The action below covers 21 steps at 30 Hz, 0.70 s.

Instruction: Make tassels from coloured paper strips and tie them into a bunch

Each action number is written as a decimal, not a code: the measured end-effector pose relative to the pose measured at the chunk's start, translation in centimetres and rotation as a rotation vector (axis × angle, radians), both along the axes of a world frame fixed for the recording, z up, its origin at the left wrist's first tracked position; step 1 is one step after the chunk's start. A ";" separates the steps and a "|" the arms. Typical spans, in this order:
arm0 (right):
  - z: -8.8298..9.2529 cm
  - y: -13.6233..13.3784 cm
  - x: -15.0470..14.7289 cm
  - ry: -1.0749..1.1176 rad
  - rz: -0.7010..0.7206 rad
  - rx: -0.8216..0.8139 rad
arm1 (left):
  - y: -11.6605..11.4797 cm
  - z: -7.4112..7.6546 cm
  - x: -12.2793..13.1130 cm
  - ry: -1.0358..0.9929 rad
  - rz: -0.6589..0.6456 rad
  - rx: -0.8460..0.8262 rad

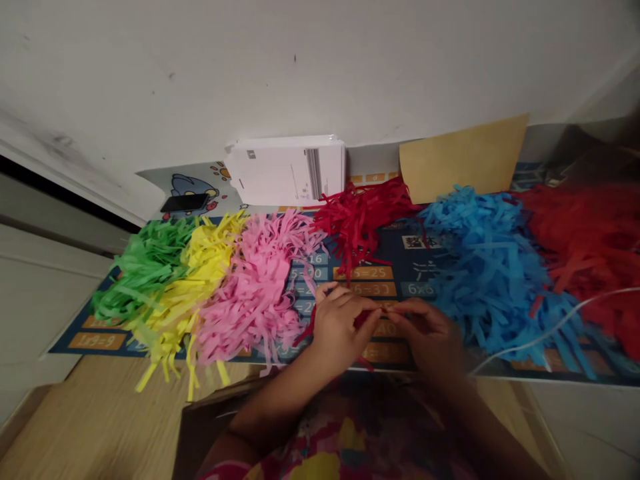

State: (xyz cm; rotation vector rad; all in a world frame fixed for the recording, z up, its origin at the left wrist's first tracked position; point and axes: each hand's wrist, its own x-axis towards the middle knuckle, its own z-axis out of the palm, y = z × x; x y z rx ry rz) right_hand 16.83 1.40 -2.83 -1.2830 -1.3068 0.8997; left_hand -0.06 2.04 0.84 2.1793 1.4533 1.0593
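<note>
Near the table's front edge, my left hand (340, 325) is closed around a bunch of red paper strips (311, 325), whose ends poke out beside and below the palm. My right hand (427, 333) meets it fingertip to fingertip, pinching something small that I cannot make out. Behind both hands lies a loose pile of dark red paper strips (363, 217). Pink paper strips (260, 293) are heaped to the left of my left hand, and blue paper strips (493, 267) to the right of my right hand.
Yellow strips (210, 267) and green strips (150, 267) lie farther left, more red strips (590, 247) far right. Against the wall stand a white paper stack (285, 172) and a tan sheet (463, 160). A phone (185, 203) rests back left. A white cable (560, 319) crosses the blue strips.
</note>
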 end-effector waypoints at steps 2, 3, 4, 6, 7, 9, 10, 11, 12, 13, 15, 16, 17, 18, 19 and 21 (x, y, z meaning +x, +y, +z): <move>0.0 0.0 0.1 -0.024 0.020 0.027 | 0.0 0.0 0.0 0.002 -0.007 -0.010; -0.1 0.1 0.1 -0.041 0.040 0.039 | 0.1 0.0 0.0 -0.001 -0.021 -0.016; -0.1 0.2 0.2 -0.057 0.065 0.047 | 0.1 0.1 -0.1 -0.004 -0.048 -0.024; -0.1 0.4 0.5 -0.072 0.098 0.049 | 0.3 0.2 -0.4 -0.012 -0.124 -0.051; -0.2 0.5 0.6 -0.067 0.096 0.042 | 0.4 0.2 -0.6 -0.017 -0.162 -0.067; -0.2 0.5 0.7 -0.060 0.079 0.021 | 0.5 0.2 -0.9 -0.035 -0.204 -0.099; -0.2 0.5 0.7 -0.067 0.079 0.011 | 0.6 0.1 -1.1 -0.045 -0.202 -0.109; -0.2 0.5 0.7 -0.079 0.092 -0.001 | 0.7 0.0 -1.2 -0.054 -0.189 -0.109; -0.2 0.5 0.7 -0.084 0.111 -0.016 | 0.7 -0.1 -1.3 -0.061 -0.174 -0.099; -0.1 0.5 0.7 -0.082 0.135 -0.038 | 0.8 -0.2 -1.4 -0.065 -0.165 -0.085; 0.0 0.5 0.8 -0.061 0.167 -0.071 | 0.8 -0.3 -1.4 -0.071 -0.160 -0.050; 0.0 0.5 0.8 -0.055 0.174 -0.075 | 0.8 -0.2 -1.4 -0.073 -0.165 -0.036; 0.0 0.5 0.9 -0.060 0.175 -0.066 | 0.8 -0.1 -1.4 -0.071 -0.177 -0.031; 0.0 0.6 0.9 -0.079 0.170 -0.047 | 0.8 0.1 -1.3 -0.061 -0.194 -0.033; 0.0 0.6 0.9 -0.106 0.160 -0.023 | 0.8 0.3 -1.2 -0.046 -0.208 -0.038; 0.0 0.5 0.9 -0.158 0.141 0.025 | 0.7 0.6 -1.0 -0.014 -0.213 -0.049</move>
